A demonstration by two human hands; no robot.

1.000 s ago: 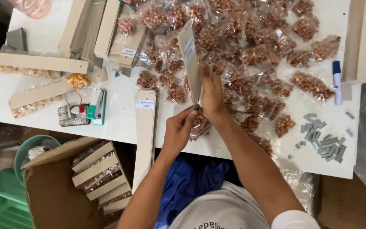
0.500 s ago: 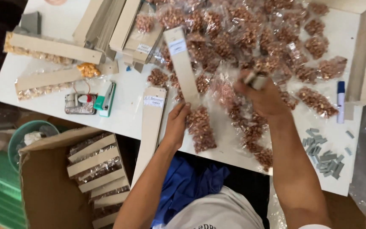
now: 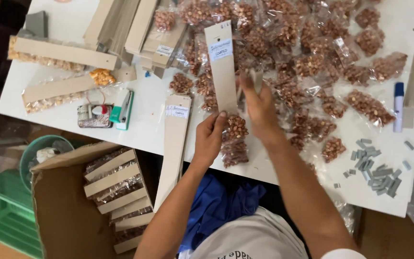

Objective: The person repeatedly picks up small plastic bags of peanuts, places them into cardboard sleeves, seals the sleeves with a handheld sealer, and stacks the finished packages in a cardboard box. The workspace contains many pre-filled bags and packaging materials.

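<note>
At the far left, below the counter edge, a green basket and a round teal bucket sit beside an open cardboard box that holds finished cardboard strips with nut bags fixed to them. On the white counter above lie two more loaded strips, a small tin and a green stapler just beside it. A blank labelled cardboard strip lies over the counter's near edge, next to the person's left hand. That hand is clamped on the lower end of an upright cardboard strip, fingers curled around its edge, with two clear bags of nuts hanging below the grip, over the counter's near edge. The right hand is just to the right of the strip, its fingers pinched together on a small clear packet held against the strip's side; what the packet contains cannot be made out. Behind and to the right, a heap of loose nut bags covers much of the counter. Further right lie a pile of grey staple bars and a blue-capped marker.
</note>
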